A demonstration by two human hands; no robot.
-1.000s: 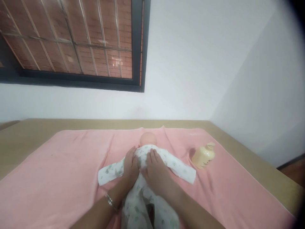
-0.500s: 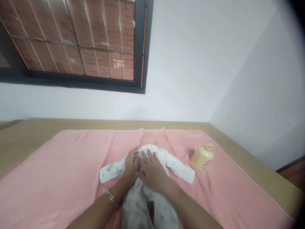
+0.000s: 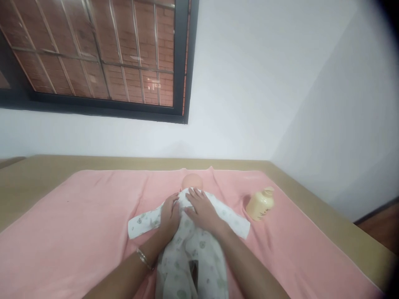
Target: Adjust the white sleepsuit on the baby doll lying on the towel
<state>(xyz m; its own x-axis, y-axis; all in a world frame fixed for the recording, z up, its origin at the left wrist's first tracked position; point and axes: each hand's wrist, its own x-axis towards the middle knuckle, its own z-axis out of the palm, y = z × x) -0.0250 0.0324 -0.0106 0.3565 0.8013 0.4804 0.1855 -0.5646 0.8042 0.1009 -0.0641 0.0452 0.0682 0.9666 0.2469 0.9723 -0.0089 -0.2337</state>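
A baby doll (image 3: 192,181) lies on its back on a pink towel (image 3: 77,216), dressed in a white printed sleepsuit (image 3: 199,249) with both sleeves spread out. My left hand (image 3: 170,214) rests on the doll's chest, fingers curled against the cloth at the suit's front. My right hand (image 3: 201,207) lies flat on the chest beside it, fingers stretched toward the neck. The two hands touch each other over the suit's front. A bracelet (image 3: 143,259) is on my left wrist.
A cream pump bottle (image 3: 260,203) lies on its side on the towel, right of the doll. The towel covers a wooden table (image 3: 327,216) set against white walls. A dark-framed window (image 3: 93,54) with bars is above left.
Both hands have slid up the doll's chest toward the neck, and more of the suit's lower front now shows. The camera has shifted slightly.
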